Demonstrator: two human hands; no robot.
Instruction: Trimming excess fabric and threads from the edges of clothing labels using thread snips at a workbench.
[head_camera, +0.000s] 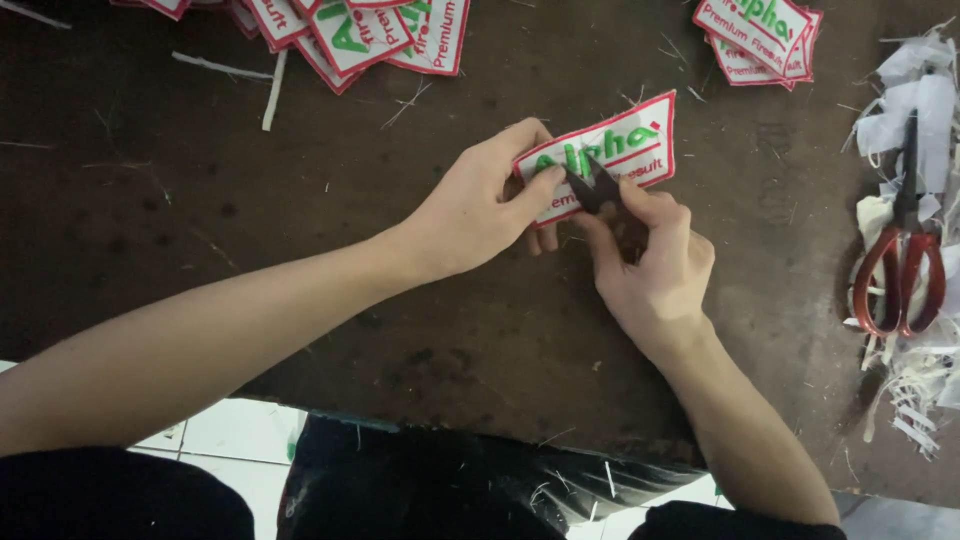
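Note:
My left hand pinches the left end of a white embroidered patch with a red border and green lettering, holding it just above the dark table. My right hand grips small black thread snips, whose blades point up onto the lower edge of the patch near my left thumb. Both hands meet at the patch in the middle of the view.
A spread stack of similar patches lies at the top left and a smaller stack at the top right. Red-handled scissors rest on a heap of white fabric scraps at the right edge. Loose threads litter the table.

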